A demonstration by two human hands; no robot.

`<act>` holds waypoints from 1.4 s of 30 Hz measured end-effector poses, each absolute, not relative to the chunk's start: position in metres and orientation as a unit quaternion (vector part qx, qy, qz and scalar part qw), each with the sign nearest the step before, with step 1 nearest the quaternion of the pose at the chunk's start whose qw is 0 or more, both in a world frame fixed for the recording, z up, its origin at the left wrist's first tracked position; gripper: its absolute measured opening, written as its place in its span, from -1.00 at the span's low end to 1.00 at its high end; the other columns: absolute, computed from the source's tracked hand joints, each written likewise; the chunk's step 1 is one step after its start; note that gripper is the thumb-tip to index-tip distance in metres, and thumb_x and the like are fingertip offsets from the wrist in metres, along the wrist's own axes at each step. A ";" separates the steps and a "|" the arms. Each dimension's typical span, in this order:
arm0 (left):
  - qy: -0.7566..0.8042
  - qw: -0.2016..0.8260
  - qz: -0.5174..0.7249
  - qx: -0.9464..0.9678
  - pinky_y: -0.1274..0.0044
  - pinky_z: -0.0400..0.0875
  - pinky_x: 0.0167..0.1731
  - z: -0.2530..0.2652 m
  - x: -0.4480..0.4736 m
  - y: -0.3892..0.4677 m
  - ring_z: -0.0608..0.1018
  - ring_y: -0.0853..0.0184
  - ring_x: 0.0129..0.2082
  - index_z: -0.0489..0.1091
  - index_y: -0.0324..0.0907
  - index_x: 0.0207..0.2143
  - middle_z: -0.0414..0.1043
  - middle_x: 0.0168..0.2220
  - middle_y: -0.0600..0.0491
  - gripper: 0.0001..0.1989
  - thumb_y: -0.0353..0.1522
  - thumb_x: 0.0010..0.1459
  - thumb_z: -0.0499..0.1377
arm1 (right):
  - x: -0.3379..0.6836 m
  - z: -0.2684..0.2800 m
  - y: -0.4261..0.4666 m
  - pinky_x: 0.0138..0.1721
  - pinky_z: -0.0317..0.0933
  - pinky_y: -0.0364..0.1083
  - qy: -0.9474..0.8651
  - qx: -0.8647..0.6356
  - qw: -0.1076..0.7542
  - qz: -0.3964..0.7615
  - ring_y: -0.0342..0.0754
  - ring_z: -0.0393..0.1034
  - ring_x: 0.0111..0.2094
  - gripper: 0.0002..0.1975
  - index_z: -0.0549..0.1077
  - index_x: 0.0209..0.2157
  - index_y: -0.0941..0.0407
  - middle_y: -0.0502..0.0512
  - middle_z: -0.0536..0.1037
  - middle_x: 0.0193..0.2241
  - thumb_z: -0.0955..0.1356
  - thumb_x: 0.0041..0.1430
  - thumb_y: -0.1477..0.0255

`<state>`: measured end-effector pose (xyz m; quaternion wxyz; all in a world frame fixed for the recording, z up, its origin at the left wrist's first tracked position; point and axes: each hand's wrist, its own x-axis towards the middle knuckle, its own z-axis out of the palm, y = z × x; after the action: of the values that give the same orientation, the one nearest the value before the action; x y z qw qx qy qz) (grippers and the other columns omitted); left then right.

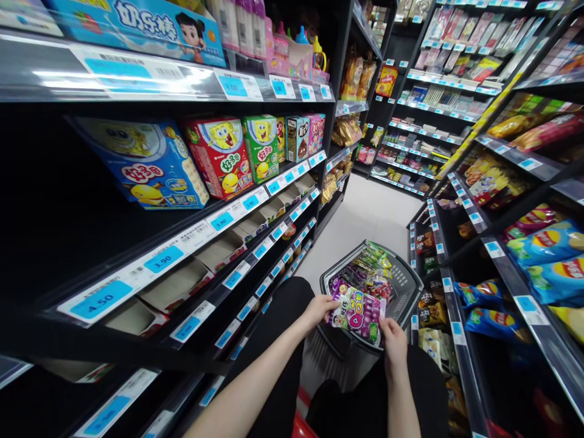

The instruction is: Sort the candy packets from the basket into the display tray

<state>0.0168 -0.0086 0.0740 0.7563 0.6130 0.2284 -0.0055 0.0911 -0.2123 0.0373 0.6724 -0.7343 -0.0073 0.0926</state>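
Observation:
A purple bag of gummy candy [358, 313] is stretched flat between my two hands, its printed front facing up. My left hand [320, 309] pinches its left edge, and my right hand [393, 337] grips the lower right corner. Just below the bag stands a dark grey shopping basket [410, 286] on the floor between my knees. Several candy packets [371, 261], green, purple and red, lie inside it. The held bag hides the near part of the basket's contents.
Left of me, a shelf [182, 243] carries a blue biscuit box [150, 164], a red box [221, 155] and a green box [261, 148]. Opposite, a sloped shelf [524, 304] holds blue chip bags [554, 243]. Further back are the pale aisle floor [369, 210] and stationery shelves [424, 109].

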 end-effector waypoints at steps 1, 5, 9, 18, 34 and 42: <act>0.227 0.757 -0.005 0.613 0.62 -0.05 -0.72 0.074 0.017 -0.008 0.15 0.54 -0.81 0.24 -0.20 -0.74 0.08 -0.87 0.25 -0.59 -0.07 -0.27 0.25 | 0.091 0.037 -0.213 -0.64 -0.14 -0.21 -0.007 -0.729 0.678 0.098 -0.24 -0.06 -0.67 -0.59 0.27 -0.68 0.12 -0.17 0.09 -0.75 0.39 -0.20 0.07; 0.226 0.759 -0.005 0.610 0.63 -0.04 -0.72 0.073 0.017 -0.007 0.13 0.55 -0.82 0.25 -0.21 -0.73 0.07 -0.87 0.26 -0.58 -0.05 -0.28 0.25 | 0.090 0.038 -0.213 -0.65 -0.14 -0.21 -0.002 -0.710 0.696 0.109 -0.24 -0.05 -0.68 -0.56 0.26 -0.69 0.12 -0.18 0.10 -0.77 0.42 -0.25 0.06; 0.225 0.761 -0.009 0.609 0.63 -0.05 -0.73 0.074 0.017 -0.010 0.12 0.56 -0.82 0.25 -0.22 -0.73 0.08 -0.86 0.26 -0.57 -0.05 -0.27 0.25 | 0.089 0.039 -0.211 -0.66 -0.19 -0.22 0.010 -0.693 0.712 0.109 -0.26 -0.09 -0.70 -0.55 0.23 -0.70 0.11 -0.20 0.08 -0.78 0.42 -0.26 0.05; 0.219 0.767 -0.002 0.603 0.64 -0.07 -0.75 0.072 0.017 -0.010 0.11 0.57 -0.83 0.21 -0.21 -0.75 0.05 -0.87 0.27 -0.57 -0.06 -0.26 0.26 | 0.087 0.041 -0.210 -0.66 -0.19 -0.21 0.021 -0.677 0.728 0.110 -0.26 -0.07 -0.70 -0.57 0.24 -0.70 0.11 -0.19 0.12 -0.78 0.44 -0.27 0.09; 0.225 0.800 -0.015 0.556 0.64 0.23 -0.65 0.064 0.018 -0.013 0.37 0.47 -0.68 0.39 -0.25 -0.42 0.26 -0.69 0.20 -0.70 -0.22 -0.16 0.30 | 0.075 0.062 -0.204 -0.61 -0.11 -0.21 -0.052 -0.719 0.692 0.053 -0.23 -0.04 -0.66 -0.61 0.23 -0.66 0.10 -0.17 0.11 -0.73 0.38 -0.09 0.13; 0.125 0.915 -0.067 0.378 0.55 0.38 -0.31 0.074 0.004 -0.043 0.52 0.27 -0.26 0.39 -0.25 -0.12 0.49 -0.27 -0.08 -0.49 -0.32 -0.18 0.35 | 0.040 0.067 -0.155 -0.27 0.20 -0.04 -0.373 -0.815 0.439 -0.066 0.02 0.32 -0.32 -0.85 0.40 -0.41 0.13 0.14 0.45 -0.42 0.22 0.13 0.46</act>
<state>0.0042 -0.0427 0.0745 0.9149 0.3779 0.1255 -0.0666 0.0397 -0.1551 0.0675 0.4387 -0.8149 -0.3730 -0.0661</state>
